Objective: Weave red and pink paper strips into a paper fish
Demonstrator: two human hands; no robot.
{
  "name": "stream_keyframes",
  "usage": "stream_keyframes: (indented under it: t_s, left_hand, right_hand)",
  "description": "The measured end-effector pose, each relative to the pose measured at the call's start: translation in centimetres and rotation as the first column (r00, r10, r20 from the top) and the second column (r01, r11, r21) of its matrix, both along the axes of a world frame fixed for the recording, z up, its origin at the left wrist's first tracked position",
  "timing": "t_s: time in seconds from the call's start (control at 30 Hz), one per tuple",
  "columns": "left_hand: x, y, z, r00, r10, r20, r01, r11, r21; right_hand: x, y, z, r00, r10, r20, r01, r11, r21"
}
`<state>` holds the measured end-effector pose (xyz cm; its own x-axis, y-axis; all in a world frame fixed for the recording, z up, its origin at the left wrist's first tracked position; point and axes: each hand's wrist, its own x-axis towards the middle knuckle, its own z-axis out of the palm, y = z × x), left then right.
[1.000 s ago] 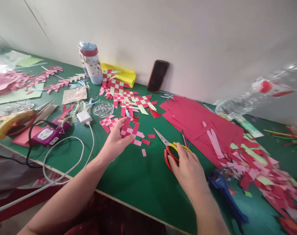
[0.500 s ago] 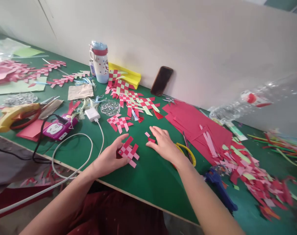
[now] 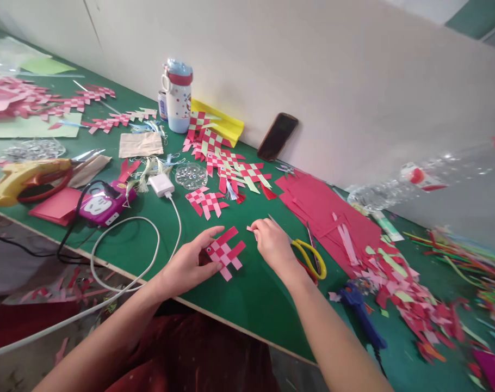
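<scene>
Between the thumb and fingers of my left hand [image 3: 190, 265] is a woven paper fish [image 3: 227, 253] in red and pink checks, with a small eye stuck on. Its strip ends point right. My right hand [image 3: 274, 245] is closed just to the right of it, fingers pinched on a small pink paper scrap [image 3: 249, 229] that pokes out at the fingertips; the rest is hidden. Yellow-handled scissors [image 3: 316, 261] lie beside my right wrist. Another woven paper fish [image 3: 206, 203] rests flat on the green table [image 3: 247, 310], beyond my left hand.
Red paper sheets [image 3: 313, 204] and a heap of paper scraps [image 3: 410, 296] lie right, near a blue glue gun [image 3: 364, 316]. A white cable [image 3: 153, 234] loops at left beside a purple power strip [image 3: 104, 204]. A bottle [image 3: 179, 98] and a phone [image 3: 278, 136] stand behind.
My right hand has closed its fingers on the loose paper pieces it was reaching over. My left hand still holds the fish, and the view has shifted slightly.
</scene>
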<state>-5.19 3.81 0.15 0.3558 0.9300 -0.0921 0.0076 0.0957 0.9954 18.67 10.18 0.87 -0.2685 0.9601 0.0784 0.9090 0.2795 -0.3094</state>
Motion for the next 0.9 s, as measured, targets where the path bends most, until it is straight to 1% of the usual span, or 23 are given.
stream_keyframes:
  t_s: [0.1, 0.2, 0.27, 0.33, 0.37, 0.4, 0.47, 0.5, 0.53, 0.57, 0.6, 0.63, 0.67, 0.73, 0.8, 0.87, 0.9]
  left_hand:
    - [-0.1, 0.0, 0.0, 0.999, 0.0, -0.034, 0.001, 1.0, 0.011]
    - [-0.1, 0.0, -0.2, 1.0, -0.012, -0.027, 0.013, 1.0, 0.01]
    - [-0.2, 0.0, -0.3, 0.999, -0.033, -0.019, 0.033, 0.999, 0.009]
    - [-0.1, -0.1, -0.3, 0.998, -0.048, -0.028, 0.049, 0.999, 0.011]
    - [-0.1, -0.1, -0.3, 0.999, -0.04, -0.034, 0.04, 0.999, 0.01]
    - [-0.1, -0.2, -0.3, 0.999, -0.03, -0.044, 0.03, 1.0, -0.002]
    - [-0.1, -0.2, -0.4, 0.999, -0.009, -0.042, 0.009, 1.0, -0.007]
    - [0.0, -0.3, -0.5, 0.999, -0.008, -0.046, 0.008, 1.0, -0.01]
    - [0.0, -0.3, -0.6, 0.998, -0.009, -0.061, 0.009, 1.0, -0.008]
    - [0.0, -0.2, -0.7, 0.997, -0.003, -0.075, 0.003, 1.0, 0.001]
    - [0.0, -0.2, -0.9, 0.996, 0.005, -0.093, -0.005, 1.0, 0.002]
    - [-0.1, -0.2, -1.0, 0.993, 0.017, -0.114, -0.017, 1.0, 0.006]
    - [-0.1, -0.1, -1.2, 0.991, 0.03, -0.133, -0.029, 1.0, 0.009]
    - [-0.2, -0.1, -1.5, 0.986, 0.015, -0.169, -0.016, 1.0, -0.005]
    - [-0.3, -0.1, -1.6, 0.979, 0.01, -0.204, -0.011, 1.0, -0.004]
    - [-0.2, -0.2, -1.6, 0.972, 0.05, -0.23, -0.05, 0.999, 0.006]
    - [-0.2, -0.2, -1.6, 0.97, 0.068, -0.235, -0.068, 0.998, 0.01]
  right_hand:
    - [-0.5, -0.5, 0.0, 1.0, -0.015, -0.017, 0.015, 1.0, 0.023]
    - [0.2, -1.4, 0.8, 0.996, -0.056, -0.075, 0.059, 0.997, 0.04]
    - [2.2, -2.3, 1.7, 0.983, -0.143, -0.117, 0.152, 0.986, 0.072]
    - [5.7, -3.5, 2.8, 0.947, -0.287, -0.141, 0.305, 0.944, 0.127]
    - [8.0, -4.2, 3.4, 0.916, -0.373, -0.146, 0.394, 0.905, 0.158]
    - [10.6, -5.0, 4.1, 0.873, -0.465, -0.15, 0.486, 0.853, 0.189]
    - [16.1, -6.8, 5.2, 0.753, -0.639, -0.154, 0.656, 0.713, 0.247]
    - [18.9, -7.7, 5.7, 0.678, -0.718, -0.156, 0.729, 0.63, 0.269]
    - [21.5, -8.6, 6.0, 0.603, -0.783, -0.156, 0.787, 0.551, 0.276]
    - [23.9, -9.4, 6.2, 0.536, -0.83, -0.152, 0.829, 0.485, 0.278]
    - [26.1, -10.2, 6.2, 0.486, -0.862, -0.145, 0.858, 0.439, 0.265]
    - [27.9, -10.8, 6.0, 0.446, -0.884, -0.139, 0.881, 0.406, 0.243]
    - [29.5, -11.2, 5.7, 0.418, -0.899, -0.133, 0.897, 0.384, 0.219]
    - [31.8, -11.9, 4.7, 0.406, -0.906, -0.12, 0.909, 0.387, 0.151]
    - [33.3, -12.3, 3.5, 0.426, -0.896, -0.124, 0.904, 0.418, 0.091]
    - [34.2, -12.7, 2.6, 0.46, -0.875, -0.15, 0.888, 0.455, 0.069]
    - [34.6, -13.0, 2.3, 0.479, -0.86, -0.175, 0.878, 0.471, 0.086]
